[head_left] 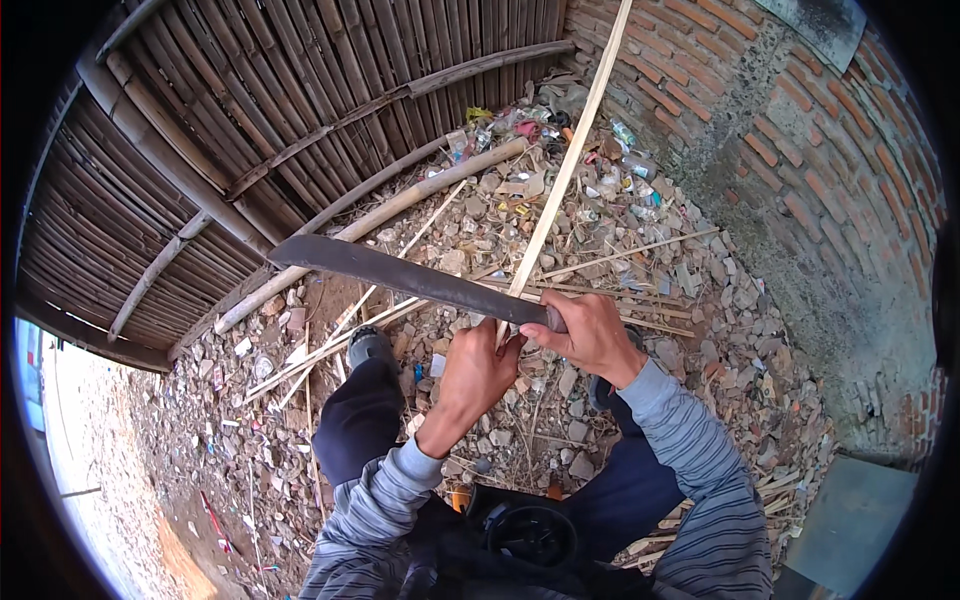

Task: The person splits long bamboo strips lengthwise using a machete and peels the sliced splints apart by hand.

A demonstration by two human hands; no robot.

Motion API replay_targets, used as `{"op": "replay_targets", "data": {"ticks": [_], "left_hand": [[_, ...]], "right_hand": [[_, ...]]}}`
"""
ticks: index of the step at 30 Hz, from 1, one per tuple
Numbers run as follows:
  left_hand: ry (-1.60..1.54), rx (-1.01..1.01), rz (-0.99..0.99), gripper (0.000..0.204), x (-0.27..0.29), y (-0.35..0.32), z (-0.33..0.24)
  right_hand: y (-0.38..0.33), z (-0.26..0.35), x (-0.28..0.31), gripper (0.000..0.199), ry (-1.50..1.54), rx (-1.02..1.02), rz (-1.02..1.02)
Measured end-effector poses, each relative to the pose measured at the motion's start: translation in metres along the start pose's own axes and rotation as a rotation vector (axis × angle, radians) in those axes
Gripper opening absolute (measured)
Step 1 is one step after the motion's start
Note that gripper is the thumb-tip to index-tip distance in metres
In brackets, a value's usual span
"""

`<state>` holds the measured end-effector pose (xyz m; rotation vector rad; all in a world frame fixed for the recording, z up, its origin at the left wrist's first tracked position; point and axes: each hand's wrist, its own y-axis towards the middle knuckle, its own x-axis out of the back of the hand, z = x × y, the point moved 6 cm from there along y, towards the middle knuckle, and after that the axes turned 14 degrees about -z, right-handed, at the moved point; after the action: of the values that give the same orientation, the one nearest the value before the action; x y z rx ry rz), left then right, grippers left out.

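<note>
Pale strip (558, 190), running out beneath the machete (410, 277), is held by the fingers of the left hand (474, 375), those of the right hand (590, 335) gripping the handle (556, 319), so shallow strokes clear of the left thumb should serve best.

From the left of two fisheye cameras on the worker's head, the view looks steeply down and forward, close above the left hand (472, 372) and right hand (592, 335). It spans rubble-strewn ground (730, 350), reaching a slatted wall (310, 110) at far left and a brick wall (860, 190) at right. The glaring left edge (90, 450) is possibly open daylight.
</note>
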<state>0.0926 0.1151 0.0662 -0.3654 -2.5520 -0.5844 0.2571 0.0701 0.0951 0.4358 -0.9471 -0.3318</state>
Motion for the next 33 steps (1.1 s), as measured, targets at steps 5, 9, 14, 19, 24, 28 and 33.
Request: {"op": "replay_targets", "data": {"ticks": [5, 9, 14, 19, 24, 28, 33], "left_hand": [[0.019, 0.063, 0.01, 0.018, -0.002, 0.002, 0.005], [-0.043, 0.061, -0.006, 0.017, -0.002, 0.004, 0.0], [-0.051, 0.047, -0.019, 0.017, -0.001, 0.002, -0.001], [-0.076, 0.041, -0.023, 0.018, 0.0, 0.003, -0.002], [-0.091, -0.091, -0.056, 0.016, 0.001, 0.002, -0.003], [-0.091, -0.092, -0.077, 0.014, 0.002, 0.004, -0.011], [-0.012, 0.059, 0.005, 0.016, -0.001, 0.003, 0.001]], "right_hand": [[0.004, -0.005, 0.001, 0.063, -0.003, -0.046, 0.005], [0.004, -0.008, 0.002, 0.067, -0.024, -0.017, -0.027], [-0.002, -0.003, 0.0, 0.061, -0.064, -0.041, -0.02], [-0.004, 0.001, -0.003, 0.06, 0.019, -0.111, -0.005], [-0.007, 0.008, -0.006, 0.065, -0.063, -0.01, -0.011], [0.0, 0.0, 0.0, 0.067, -0.083, 0.03, -0.052], [-0.001, -0.001, -0.003, 0.069, -0.064, -0.041, -0.043]]}}
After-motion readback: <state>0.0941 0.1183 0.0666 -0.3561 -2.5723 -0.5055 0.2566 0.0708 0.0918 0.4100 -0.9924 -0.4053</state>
